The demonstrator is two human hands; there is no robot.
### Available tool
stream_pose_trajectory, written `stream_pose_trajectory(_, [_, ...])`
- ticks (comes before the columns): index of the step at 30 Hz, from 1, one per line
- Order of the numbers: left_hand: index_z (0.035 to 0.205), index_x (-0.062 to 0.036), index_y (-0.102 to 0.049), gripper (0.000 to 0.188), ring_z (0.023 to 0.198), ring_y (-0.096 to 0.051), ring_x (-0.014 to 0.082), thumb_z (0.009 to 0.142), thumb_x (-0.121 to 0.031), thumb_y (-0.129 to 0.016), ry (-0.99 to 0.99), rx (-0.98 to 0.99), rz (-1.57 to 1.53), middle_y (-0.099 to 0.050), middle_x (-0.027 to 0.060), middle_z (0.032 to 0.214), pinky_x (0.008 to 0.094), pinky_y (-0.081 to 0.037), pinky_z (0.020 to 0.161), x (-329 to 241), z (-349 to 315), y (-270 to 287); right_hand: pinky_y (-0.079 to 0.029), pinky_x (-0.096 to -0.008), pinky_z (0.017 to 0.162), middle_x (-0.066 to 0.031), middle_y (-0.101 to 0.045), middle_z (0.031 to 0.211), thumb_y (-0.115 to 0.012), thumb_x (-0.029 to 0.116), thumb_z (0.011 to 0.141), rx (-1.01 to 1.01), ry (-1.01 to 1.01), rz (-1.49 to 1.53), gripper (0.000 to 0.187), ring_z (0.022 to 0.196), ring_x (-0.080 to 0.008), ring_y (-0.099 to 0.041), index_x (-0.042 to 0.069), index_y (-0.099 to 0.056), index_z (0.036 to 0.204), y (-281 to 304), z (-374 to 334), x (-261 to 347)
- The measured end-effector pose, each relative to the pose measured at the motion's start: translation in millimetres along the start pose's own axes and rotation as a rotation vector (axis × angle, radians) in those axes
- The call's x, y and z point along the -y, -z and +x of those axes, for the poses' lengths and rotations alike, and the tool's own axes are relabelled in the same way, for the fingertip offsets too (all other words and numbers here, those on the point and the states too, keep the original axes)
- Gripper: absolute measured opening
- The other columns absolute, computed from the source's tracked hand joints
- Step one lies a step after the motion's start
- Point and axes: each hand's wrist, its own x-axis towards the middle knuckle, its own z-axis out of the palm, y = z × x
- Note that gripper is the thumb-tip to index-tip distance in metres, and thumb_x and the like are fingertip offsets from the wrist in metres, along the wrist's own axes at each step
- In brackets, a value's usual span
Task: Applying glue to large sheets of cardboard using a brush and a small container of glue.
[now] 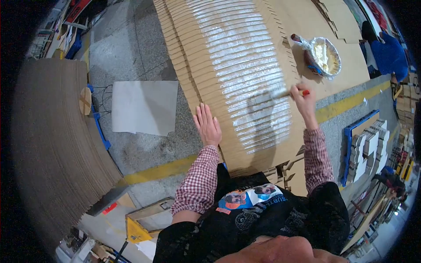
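In the head view, overlapping brown cardboard sheets (188,52) run from the top edge to the centre of the frame, their edges forming a ladder of closely spaced parallel lines. A wet, whitish glossy coating (245,57) forms a broad band along the middle of these sheets. The right hand (301,101), right of centre, is closed around the handle of a flat brush (278,93); the bristles point left and meet the right side of the coated band, while the red handle end projects to the right of the fist. The left hand (207,125), at the centre, lies flat, palm down, on the left margin of the sheets, with fingers extended and close together and the thumb slightly apart. In the upper right, a plastic-lined bowl (312,62) with a dark handle stands on plain cardboard and contains a pale yellowish paste (322,53). A light grey sheet (144,107) lies on the floor (131,153) left of centre. A tall stack of cardboard (57,140) fills the left side; a blue pallet (347,147) bearing white and brown pieces (368,147) occupies the right.
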Motion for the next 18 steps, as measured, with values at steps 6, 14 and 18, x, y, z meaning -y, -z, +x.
stream_pose_trajectory(6, [0.142,0.001,-0.024,0.055,0.14,-0.014,0.031,0.093,-0.023,-0.032,0.0,0.005,-0.011,-0.022,0.016,0.149,0.0464,-0.005,0.113,-2.3,-0.7,-0.9,-0.04,-0.0256,0.059,-0.0084,-0.054,0.069,-0.063,0.004,0.081,-0.053,0.109,0.172,0.009,0.064,-0.0135,-0.051,-0.004,-0.061,0.077,-28.0,4.7,49.4])
stream_pose_trajectory(14, [0.143,0.0001,-0.023,0.058,0.14,-0.014,0.0312,0.091,-0.022,-0.037,0.009,-0.012,-0.012,-0.021,0.0153,0.15,0.0482,-0.006,0.112,0.3,-5.5,-1.1,-0.045,-0.0249,0.062,-0.0058,-0.059,0.077,-0.063,0.008,0.082,0.04,0.053,0.206,0.01,0.066,-0.013,-0.057,-0.001,-0.062,0.079,36.5,-14.9,22.6])
stream_pose_trajectory(18, [0.142,0.0007,-0.023,0.058,0.14,-0.014,0.032,0.091,-0.021,-0.036,-0.009,-0.01,0.017,-0.022,0.0164,0.149,0.0479,-0.007,0.112,-2.5,-2.7,-1.3,-0.05,-0.0251,0.068,-0.0055,-0.061,0.081,-0.059,0.011,0.086,-0.319,-0.005,0.379,0.017,0.072,-0.0124,-0.06,0.0,-0.058,0.099,117.8,39.6,22.9])
